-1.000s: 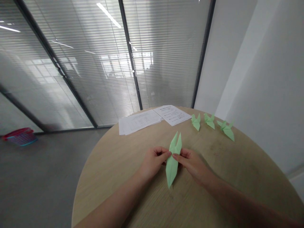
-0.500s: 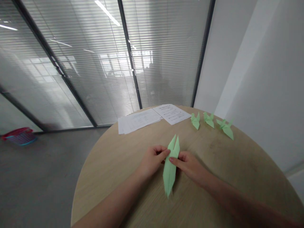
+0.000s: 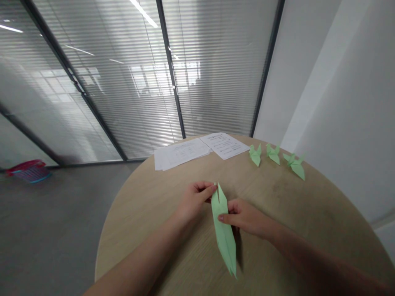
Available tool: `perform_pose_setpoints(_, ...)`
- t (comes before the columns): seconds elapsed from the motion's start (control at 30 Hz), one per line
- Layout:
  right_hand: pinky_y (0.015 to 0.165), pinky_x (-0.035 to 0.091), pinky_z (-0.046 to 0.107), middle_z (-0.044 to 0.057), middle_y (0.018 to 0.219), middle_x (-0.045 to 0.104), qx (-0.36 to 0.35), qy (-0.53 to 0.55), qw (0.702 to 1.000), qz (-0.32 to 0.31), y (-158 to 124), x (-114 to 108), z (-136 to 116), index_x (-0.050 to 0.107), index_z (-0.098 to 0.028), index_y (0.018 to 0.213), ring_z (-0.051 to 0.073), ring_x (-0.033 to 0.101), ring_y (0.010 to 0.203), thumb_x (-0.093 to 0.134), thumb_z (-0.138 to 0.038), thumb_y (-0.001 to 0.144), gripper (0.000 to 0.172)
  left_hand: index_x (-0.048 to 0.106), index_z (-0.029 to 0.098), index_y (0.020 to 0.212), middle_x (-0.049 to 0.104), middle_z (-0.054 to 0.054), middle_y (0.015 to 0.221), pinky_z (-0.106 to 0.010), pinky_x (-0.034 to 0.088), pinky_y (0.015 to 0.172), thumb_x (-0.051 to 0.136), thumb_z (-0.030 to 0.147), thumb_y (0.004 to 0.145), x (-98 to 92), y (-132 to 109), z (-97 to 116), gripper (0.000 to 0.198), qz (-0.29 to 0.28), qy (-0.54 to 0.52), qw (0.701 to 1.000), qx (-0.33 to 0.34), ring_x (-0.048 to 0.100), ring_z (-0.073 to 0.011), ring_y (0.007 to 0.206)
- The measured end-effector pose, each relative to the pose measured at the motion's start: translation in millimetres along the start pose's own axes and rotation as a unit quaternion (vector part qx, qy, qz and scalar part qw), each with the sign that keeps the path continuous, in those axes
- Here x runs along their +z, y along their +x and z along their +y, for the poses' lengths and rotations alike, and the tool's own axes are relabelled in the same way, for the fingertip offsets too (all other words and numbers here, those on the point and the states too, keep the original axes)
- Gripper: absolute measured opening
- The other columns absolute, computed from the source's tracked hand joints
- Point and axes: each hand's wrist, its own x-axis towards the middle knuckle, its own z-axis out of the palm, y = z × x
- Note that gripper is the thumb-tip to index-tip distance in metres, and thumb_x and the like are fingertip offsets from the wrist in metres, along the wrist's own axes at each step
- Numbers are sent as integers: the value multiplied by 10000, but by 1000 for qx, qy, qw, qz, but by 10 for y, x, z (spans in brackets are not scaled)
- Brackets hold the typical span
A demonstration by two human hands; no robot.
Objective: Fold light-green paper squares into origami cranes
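Observation:
A long folded piece of light green origami paper [image 3: 224,238] is held between my two hands above the round table. Its top end splits into two narrow points, and its bottom end tapers. My left hand [image 3: 195,200] pinches the left upper point between thumb and fingers. Lower down, my right hand [image 3: 242,216] grips the right side, its thumb flat on the front and its other fingers behind, partly hidden by the paper.
Three folded green paper cranes, among them the left one [image 3: 255,155], stand at the right back of the wooden table [image 3: 142,205]. Printed sheets [image 3: 185,154] lie at the far edge. A red and blue basket [image 3: 29,171] is on the floor at left.
The folded paper has turned, its bottom end swinging to the right and its top to the left. My left hand has slid up from the body onto the left point.

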Motion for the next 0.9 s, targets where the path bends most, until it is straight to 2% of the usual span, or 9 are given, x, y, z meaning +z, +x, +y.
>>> perform_pose_setpoints(0.13,481,325,208,0,584,581,-5,-10,1000,5,-5,4,14,644,-169,661,100,474,517,727,-424,811,307,715,152,789,630,2,681,-263,509,638,793,433,766,-20,27,16,293,67,-1,997,35,575,-119,619)
perform_pose_setpoints(0.2,470,373,207,7,597,612,13,6,1000,19,6,5,16,654,-166,696,107,523,506,741,-434,806,302,700,159,807,588,22,672,-246,500,608,789,448,763,-37,48,21,305,108,-10,993,52,551,-107,602)
perform_pose_setpoints(0.27,442,412,219,21,621,650,41,25,998,48,28,1,26,661,-160,756,122,565,471,738,-466,811,320,686,163,835,594,18,714,-240,498,584,782,473,763,-48,66,16,332,119,-10,992,46,553,-105,605)
perform_pose_setpoints(0.33,414,436,231,40,671,686,52,49,993,91,59,-12,49,668,-153,822,134,589,447,723,-500,819,351,669,163,868,626,1,778,-251,514,586,775,493,766,-48,73,-7,361,87,6,996,21,577,-113,629)
perform_pose_setpoints(0.43,424,483,237,63,757,713,27,106,982,157,106,-49,93,681,-144,894,143,625,502,735,-528,792,400,622,172,935,652,-5,789,-273,533,610,786,475,774,-25,63,-76,379,-9,42,999,-4,617,-137,667)
perform_pose_setpoints(0.57,440,493,232,50,757,698,1,174,964,201,134,-96,101,673,-154,913,139,621,549,784,-522,740,422,560,187,926,644,26,720,-232,465,582,829,371,758,6,45,-162,367,-100,56,993,21,600,-117,626)
perform_pose_setpoints(0.67,440,484,233,33,729,679,-5,204,958,203,129,-104,78,662,-165,902,143,616,557,800,-521,726,420,616,173,897,652,18,717,-236,452,599,798,345,793,4,38,-156,271,-123,53,990,38,589,-110,624)
perform_pose_setpoints(0.77,458,488,254,42,737,686,-4,224,954,200,124,-98,67,669,-169,909,162,625,571,786,-541,738,426,720,169,969,711,-26,807,-268,490,644,753,342,828,-19,36,-116,226,-139,72,987,26,621,-132,674)
perform_pose_setpoints(0.9,596,530,302,64,808,716,-17,266,940,215,147,-96,89,682,-189,896,190,653,667,765,-521,769,365,776,179,1050,732,-41,820,-283,512,653,708,327,853,-56,38,-114,255,-147,113,983,-3,629,-140,672)
